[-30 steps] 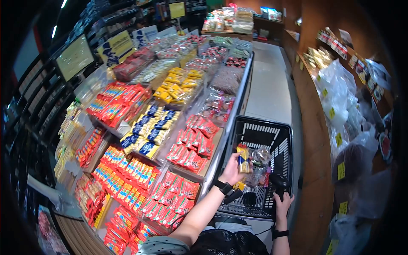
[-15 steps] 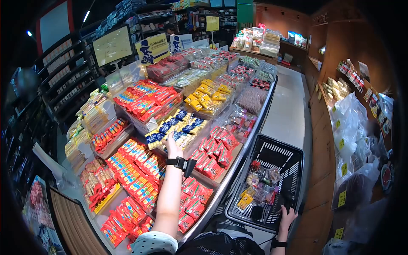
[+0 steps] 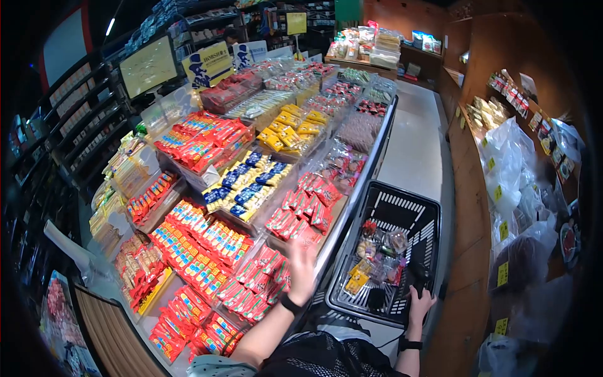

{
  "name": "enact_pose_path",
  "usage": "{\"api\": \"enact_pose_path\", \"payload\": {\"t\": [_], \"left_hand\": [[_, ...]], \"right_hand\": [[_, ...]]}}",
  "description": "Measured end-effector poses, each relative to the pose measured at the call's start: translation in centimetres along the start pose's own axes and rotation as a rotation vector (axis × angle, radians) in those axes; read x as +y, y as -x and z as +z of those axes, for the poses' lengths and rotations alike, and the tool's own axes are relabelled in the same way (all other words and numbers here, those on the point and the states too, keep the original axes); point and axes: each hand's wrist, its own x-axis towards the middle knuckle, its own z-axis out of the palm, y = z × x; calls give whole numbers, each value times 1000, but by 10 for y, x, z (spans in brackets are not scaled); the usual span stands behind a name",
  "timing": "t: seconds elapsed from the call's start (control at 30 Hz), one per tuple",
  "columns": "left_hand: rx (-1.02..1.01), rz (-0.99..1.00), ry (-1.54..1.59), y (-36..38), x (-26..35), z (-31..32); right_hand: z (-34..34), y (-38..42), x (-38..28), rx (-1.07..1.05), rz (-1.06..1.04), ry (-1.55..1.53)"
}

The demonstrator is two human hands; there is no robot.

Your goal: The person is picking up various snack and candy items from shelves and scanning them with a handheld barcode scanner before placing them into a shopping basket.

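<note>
My left hand [image 3: 302, 270], blurred by motion, is over the near right edge of the sweets display with its fingers stretched out. No packet shows in it. Beneath and beside it lie red snack packets [image 3: 254, 283], with more red packets [image 3: 308, 210] just beyond. Blue-and-cream packets [image 3: 248, 182] fill a compartment farther up. My right hand [image 3: 421, 306] is closed on the near right side of a black shopping basket [image 3: 404, 193]; the exact part it grips is partly hidden. Inside the basket are yellow packets [image 3: 357, 278] and several clear-wrapped snacks [image 3: 380, 251].
Yellow packets [image 3: 292, 129] and red-and-yellow packets [image 3: 201, 141] sit in higher bins. Clear plastic dividers separate the compartments. A wooden shelf [image 3: 468, 251] with bagged goods [image 3: 515, 163] runs along the right. Between them a pale floor aisle [image 3: 411, 125] leads away.
My left hand has left the blue-and-cream packets and come back right and toward me, over the red packets. My right hand stays at the basket. The view has shifted slightly.
</note>
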Motion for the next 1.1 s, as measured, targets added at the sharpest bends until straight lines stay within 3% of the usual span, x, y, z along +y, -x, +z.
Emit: {"api": "enact_pose_path", "payload": {"t": [0.03, 0.07, 0.13, 0.27, 0.37, 0.6, 0.8, 0.93, 1.1], "left_hand": [[-185, 313, -264, 21, 14, 9], [-358, 328, -376, 44, 10, 16], [-499, 303, -491, 80, -15, 24], [-571, 452, -695, 95, -38, 32], [-554, 580, -757, 88, -41, 39], [-536, 608, -723, 57, -54, 60], [-541, 561, -709, 26, -81, 76], [-546, 567, -783, 13, -75, 104], [-412, 476, -777, -16, -98, 140]], "right_hand": [[1, 0, 2, -2, -5, 13], [3, 0, 5, 9, -7, 16], [4, -1, 9, 21, 5, -1], [1, -5, 8, -5, 47, -34], [5, -11, 12, 2, 19, -4], [11, -41, 2, -25, 81, -11], [28, -78, -16, 50, 10, -25], [24, -111, -15, -92, 79, -80], [29, -152, -5, -261, 93, -53]]}}
